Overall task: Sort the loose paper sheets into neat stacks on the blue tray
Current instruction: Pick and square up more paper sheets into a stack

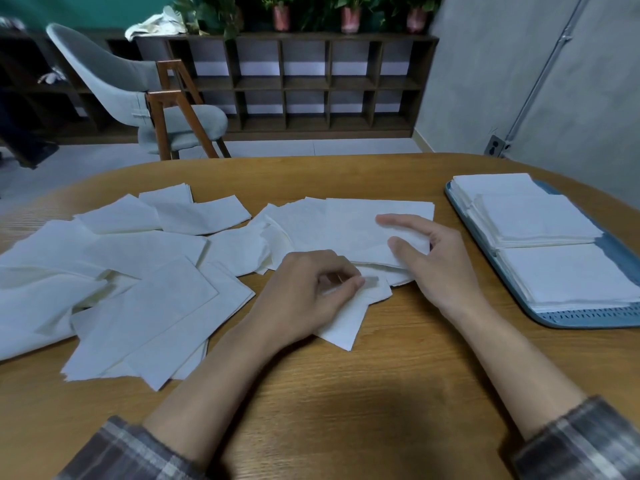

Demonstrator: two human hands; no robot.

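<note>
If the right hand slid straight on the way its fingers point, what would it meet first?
The right hand rests on the top sheet, fingers pointing far-left. Straight on, it would probably run off that sheet's edge onto the overlapping sheets beside it, then bare table; depth is hard to judge.

A dark wooden cubby shelf (294,84) runs along the back wall. On top of it stand plants in pink pots (350,19) and, at its left end, a crumpled white cloth (159,26). Left of the shelf the wall is green (86,8). Right of it a grey wall (485,81) carries a conduit (540,74) down to a socket (496,146). In front of the shelf a grey chair (138,84) with wooden legs stands on pale floor (311,147), beyond a wooden table (346,393).
</note>
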